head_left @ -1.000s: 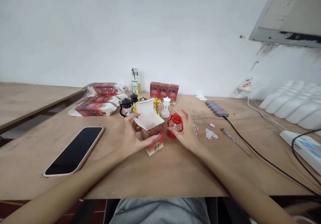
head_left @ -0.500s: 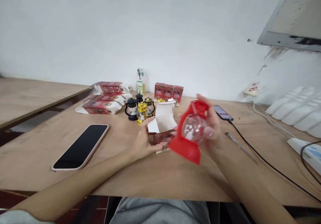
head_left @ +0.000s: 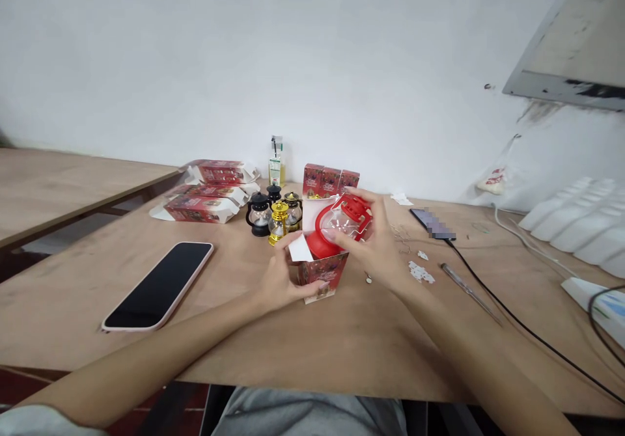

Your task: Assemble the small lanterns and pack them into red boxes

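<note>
My left hand grips a small red printed box by its left side, thumb across the front. The box stands on the table with its white top flaps up. In my right hand is a red lantern with a clear globe, held tilted by its upper part. Its red base sits at the mouth of the box, partly inside. Behind the box and to its left stand a gold lantern, a black lantern and others like them.
Flat-folded red boxes lie at the back left; closed boxes stand by the wall. A large phone rests at left. On the right are a cabled phone, a screwdriver, white scraps and white foam-like pieces.
My right hand has brought the red lantern left and up from beside the box to its open top, with the base now entering. My left hand keeps its hold on the box.
</note>
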Tool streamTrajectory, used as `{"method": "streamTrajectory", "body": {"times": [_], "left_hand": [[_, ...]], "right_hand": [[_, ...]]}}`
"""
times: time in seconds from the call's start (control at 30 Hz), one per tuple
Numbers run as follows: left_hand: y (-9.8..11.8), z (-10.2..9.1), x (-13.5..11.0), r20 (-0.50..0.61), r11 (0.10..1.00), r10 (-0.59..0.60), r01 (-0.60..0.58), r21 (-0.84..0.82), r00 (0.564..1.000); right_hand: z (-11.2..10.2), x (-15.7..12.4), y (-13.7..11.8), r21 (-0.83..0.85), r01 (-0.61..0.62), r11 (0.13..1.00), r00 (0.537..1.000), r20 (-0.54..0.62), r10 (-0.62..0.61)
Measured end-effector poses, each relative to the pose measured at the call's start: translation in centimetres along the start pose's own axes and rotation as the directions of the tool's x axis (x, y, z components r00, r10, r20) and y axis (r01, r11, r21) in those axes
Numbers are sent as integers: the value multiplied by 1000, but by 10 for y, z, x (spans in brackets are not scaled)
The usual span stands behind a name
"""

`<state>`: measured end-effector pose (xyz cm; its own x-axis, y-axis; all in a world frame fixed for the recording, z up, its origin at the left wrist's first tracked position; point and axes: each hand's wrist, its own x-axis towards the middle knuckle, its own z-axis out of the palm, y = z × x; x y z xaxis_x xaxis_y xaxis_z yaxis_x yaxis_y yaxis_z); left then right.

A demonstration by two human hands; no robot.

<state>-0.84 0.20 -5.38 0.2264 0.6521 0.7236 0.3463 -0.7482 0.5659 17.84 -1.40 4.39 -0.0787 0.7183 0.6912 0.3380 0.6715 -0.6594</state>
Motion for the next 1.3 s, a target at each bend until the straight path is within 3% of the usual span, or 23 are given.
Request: {"method": "streamTrajectory", "body": {"times": [0.13,0.27,0.47,0.6,0.83,1.0,1.13,1.2,1.3], "left_hand": [[2,1,0,53,996,-59,62,-60,997],[2,1,1,63,997,-28,33,-67,998],[4,5,1,112,989,-43,58,-135,993],[7,8,2,155,970,-45,80,-231,987],[3,7,0,168,977,-32,67,-203,985],[2,4,1,228,991,-18,47,-122,974],[5,3,3,240,996,66,-49,-78,968],[7,2,3,238,991,109,-86,-103,965],[10,2,4,245,986,116,-82,-147,962]], "right_hand": [[-5,6,-9,-139,114,984,988,122,-98],[-4,11,-16,-195,193,962,931,346,-117],[-13,18,-12,-163,61,985,903,429,15],[-16,26,-16,-213,146,966,872,489,-24],[-7,36,-27,-349,339,874,756,653,-33],[-16,40,-19,-291,299,909,687,726,6],[-29,41,-17,-194,191,962,629,777,32],[-35,39,-15,-132,91,987,642,765,43],[-43,32,-5,27,-73,997,749,662,37]]}}
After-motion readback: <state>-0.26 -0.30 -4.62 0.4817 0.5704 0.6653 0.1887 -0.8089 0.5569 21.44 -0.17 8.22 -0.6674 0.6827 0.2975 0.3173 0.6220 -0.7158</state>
